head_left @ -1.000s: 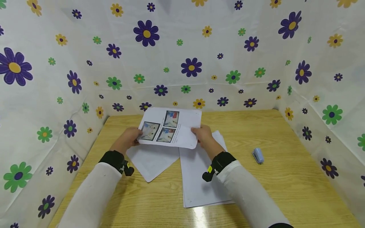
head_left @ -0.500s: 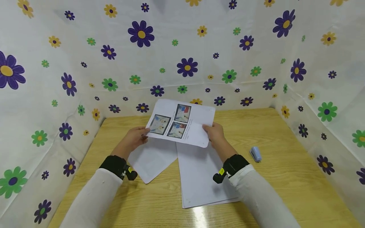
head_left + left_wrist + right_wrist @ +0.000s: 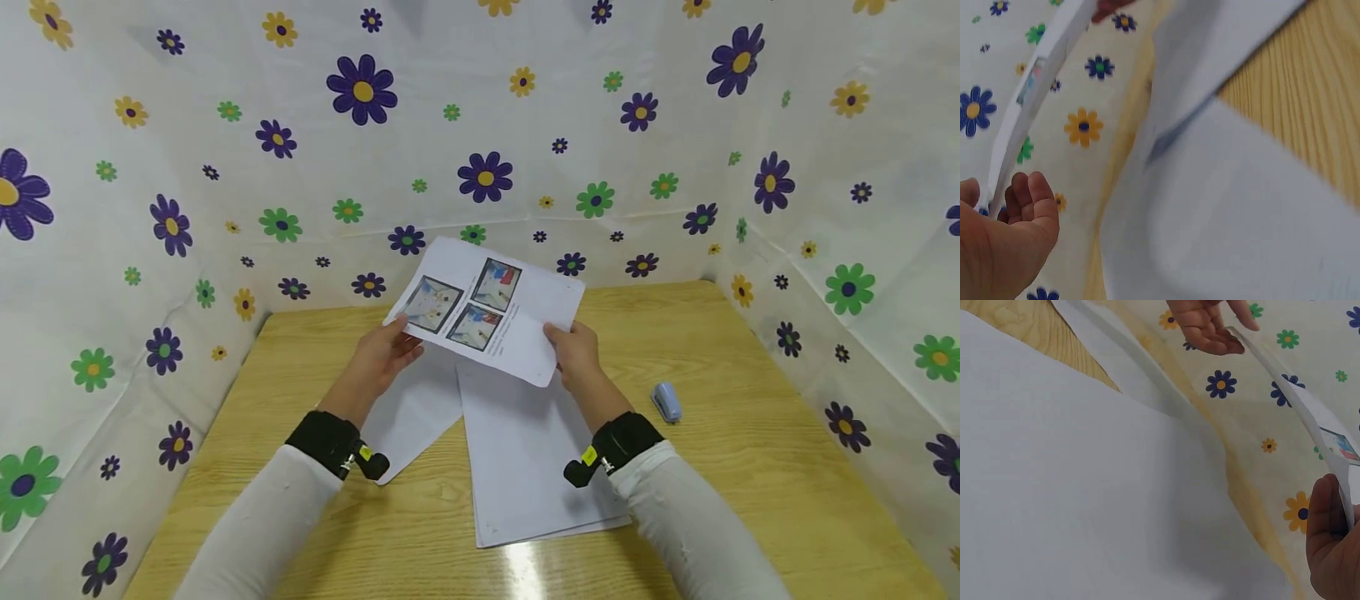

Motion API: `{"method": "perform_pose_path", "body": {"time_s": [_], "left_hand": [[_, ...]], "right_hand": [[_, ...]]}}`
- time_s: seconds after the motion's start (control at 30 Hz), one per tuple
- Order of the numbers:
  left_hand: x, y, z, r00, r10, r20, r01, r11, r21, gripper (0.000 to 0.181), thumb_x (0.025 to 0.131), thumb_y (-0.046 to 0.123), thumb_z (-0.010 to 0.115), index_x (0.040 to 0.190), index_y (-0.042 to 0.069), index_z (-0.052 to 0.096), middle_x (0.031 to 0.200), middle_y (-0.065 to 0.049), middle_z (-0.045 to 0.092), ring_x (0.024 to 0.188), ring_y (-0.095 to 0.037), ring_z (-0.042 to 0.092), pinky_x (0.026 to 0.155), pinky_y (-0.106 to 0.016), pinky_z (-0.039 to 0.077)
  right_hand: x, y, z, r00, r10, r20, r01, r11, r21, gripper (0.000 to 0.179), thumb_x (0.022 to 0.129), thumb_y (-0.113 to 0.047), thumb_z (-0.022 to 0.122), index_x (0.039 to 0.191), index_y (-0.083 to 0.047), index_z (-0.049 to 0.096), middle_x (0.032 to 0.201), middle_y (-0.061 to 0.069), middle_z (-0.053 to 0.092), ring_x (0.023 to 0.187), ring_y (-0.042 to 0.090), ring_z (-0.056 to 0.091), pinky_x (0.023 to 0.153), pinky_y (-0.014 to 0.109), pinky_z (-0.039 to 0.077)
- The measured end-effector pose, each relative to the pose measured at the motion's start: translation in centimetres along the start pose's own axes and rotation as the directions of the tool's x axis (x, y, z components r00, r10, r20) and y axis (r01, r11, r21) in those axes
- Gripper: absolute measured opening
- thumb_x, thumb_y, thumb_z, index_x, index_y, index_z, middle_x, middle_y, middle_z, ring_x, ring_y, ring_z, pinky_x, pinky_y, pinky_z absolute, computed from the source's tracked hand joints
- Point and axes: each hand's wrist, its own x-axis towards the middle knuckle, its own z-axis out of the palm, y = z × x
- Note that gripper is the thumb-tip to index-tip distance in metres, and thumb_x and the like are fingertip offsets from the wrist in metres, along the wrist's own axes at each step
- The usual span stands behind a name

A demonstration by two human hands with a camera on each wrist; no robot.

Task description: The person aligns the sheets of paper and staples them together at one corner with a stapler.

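with the left hand (image 3: 384, 354), pinches the left edge of the printed paper (image 3: 517, 333), near a loose sheet (image 3: 422, 408) lying askew on the table (image 3: 296, 354); holds it tilted, raised clear of the white stack (image 3: 528, 467); pinches its right edge with the right hand (image 3: 577, 354), well apart from the blue stapler (image 3: 666, 402); seems at a paper-gathering step, probably calling next for an even two-handed grip

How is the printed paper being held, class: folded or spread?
Spread: the left hand and right hand hold the printed paper near opposite ends, its three pictures showing, no fold visible.
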Motion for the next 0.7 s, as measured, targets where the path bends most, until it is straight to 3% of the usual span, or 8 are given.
{"method": "perform_pose_path", "body": {"time_s": [0.13,0.27,0.4,0.5,0.7], "left_hand": [[-1.0,-0.8,2.8,0.999,0.022,0.034,-0.019,0.995,-0.097,0.046,0.104,0.025,0.062,0.146,0.012,0.052,0.122,-0.007,0.064,0.109,-0.02,0.062,0.106,-0.038,0.05],[-1.8,-2.0,5.5,0.997,0.05,0.062,-0.045,0.996,-0.073,0.042,0.104,0.02,0.061,0.145,0.012,0.053,0.125,-0.01,0.065,0.107,-0.02,0.066,0.097,-0.036,0.056],[-2.2,-3.0,7.6,0.995,0.09,0.051,-0.087,0.995,-0.051,0.041,0.105,0.013,0.059,0.145,0.012,0.052,0.135,-0.014,0.064,0.113,-0.023,0.067,0.094,-0.037,0.056],[-2.1,-3.6,8.6,0.992,0.127,0.02,-0.126,0.991,-0.04,0.04,0.105,0.009,0.057,0.145,0.01,0.053,0.139,-0.014,0.063,0.121,-0.025,0.065,0.099,-0.04,0.054],[-1.7,-4.2,8.9,0.979,0.198,-0.042,-0.193,0.976,0.096,0.041,0.104,0.008,0.057,0.145,0.012,0.054,0.141,-0.008,0.063,0.126,-0.024,0.063,0.101,-0.037,0.054]], "right_hand": [[-0.1,0.4,0.6,1.0,-0.002,-0.015,0.003,1.0,0.03,0.046,0.103,-0.023,0.063,0.144,-0.007,0.054,0.139,0.01,0.062,0.119,0.022,0.062,0.096,0.034,0.054],[-0.3,0.7,1.2,1.0,0.001,-0.029,0.001,0.999,0.046,0.045,0.102,-0.026,0.065,0.142,-0.009,0.055,0.137,0.008,0.062,0.118,0.02,0.062,0.095,0.032,0.054],[-0.5,1.1,1.4,0.999,0.005,-0.032,-0.002,0.996,0.092,0.044,0.102,-0.026,0.065,0.141,-0.007,0.056,0.137,0.008,0.061,0.119,0.022,0.061,0.096,0.033,0.053],[-0.7,1.6,1.5,1.0,-0.002,-0.024,0.005,0.992,0.125,0.043,0.102,-0.024,0.065,0.14,-0.007,0.055,0.136,0.009,0.062,0.119,0.022,0.062,0.097,0.034,0.052],[-1.1,2.8,1.7,0.998,-0.059,-0.021,0.062,0.988,0.138,0.039,0.103,-0.023,0.063,0.138,-0.007,0.057,0.13,0.009,0.065,0.114,0.022,0.064,0.094,0.036,0.054]]}}
